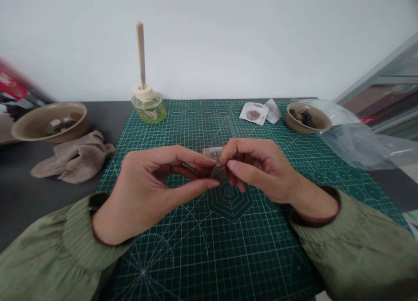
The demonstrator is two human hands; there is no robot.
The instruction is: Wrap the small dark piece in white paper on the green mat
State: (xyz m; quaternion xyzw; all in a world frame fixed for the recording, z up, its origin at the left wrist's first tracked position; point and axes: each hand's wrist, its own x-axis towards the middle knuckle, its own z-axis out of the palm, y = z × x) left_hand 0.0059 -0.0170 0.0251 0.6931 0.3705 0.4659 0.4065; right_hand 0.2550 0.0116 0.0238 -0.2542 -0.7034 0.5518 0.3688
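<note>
Between the thumb and fingers of my left hand [163,183] is a small, rounded dark grey-brown piece [218,174], held just above the green cutting mat [183,253]. My right hand [257,166] pinches thumb and forefinger together at the upper right edge of this piece. Whatever is in that pinch is too small to make out. Behind the fingertips lies a white paper packet [210,152] with brownish marks, partly hidden by my hands.
A reed diffuser [149,107] stands at the mat's back left. Two tan bowls hold dark bits: one bowl [29,124] left, another bowl [295,126] right. A brown cloth [81,157], paper packets [253,113] and a clear plastic bag [355,144] lie around.
</note>
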